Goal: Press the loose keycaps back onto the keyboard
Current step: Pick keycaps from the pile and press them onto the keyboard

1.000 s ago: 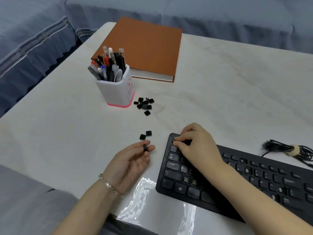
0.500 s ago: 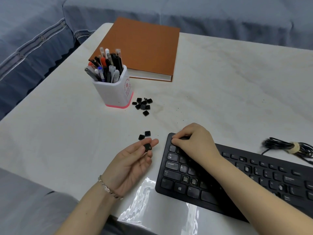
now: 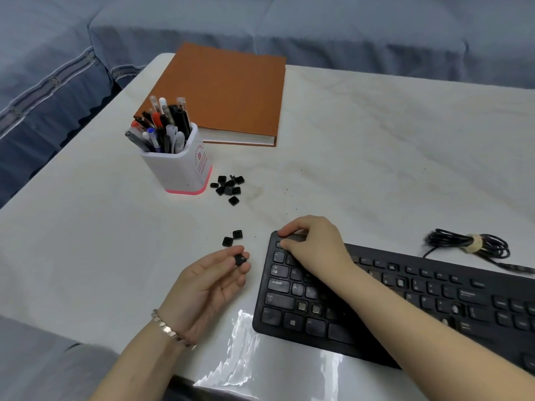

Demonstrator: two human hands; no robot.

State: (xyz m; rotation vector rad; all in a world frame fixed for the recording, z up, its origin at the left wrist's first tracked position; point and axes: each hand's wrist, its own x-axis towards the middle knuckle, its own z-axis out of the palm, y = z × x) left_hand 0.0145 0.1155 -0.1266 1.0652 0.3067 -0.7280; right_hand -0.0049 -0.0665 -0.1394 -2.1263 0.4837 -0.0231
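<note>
A black keyboard [image 3: 405,302] lies at the lower right of the white table, with several bare key sockets showing. My right hand [image 3: 315,244] rests on its top left corner, fingertips pressing down at the corner keys; what lies under them is hidden. My left hand [image 3: 208,279] is palm up just left of the keyboard and pinches one black keycap [image 3: 241,259] between thumb and fingertips. Two loose keycaps [image 3: 232,238] sit on the table just above that hand. A pile of several keycaps [image 3: 229,186] lies beside the pen holder.
A white pen holder [image 3: 179,166] full of pens stands at the left. An orange book [image 3: 223,96] lies behind it. A coiled black cable [image 3: 469,244] sits above the keyboard's right part. The table's near edge [image 3: 220,380] runs under my forearms.
My left hand turned the keycap between its fingers and lifted slightly toward the keyboard. My right hand's fingertips shifted a little further onto the keyboard's top left corner.
</note>
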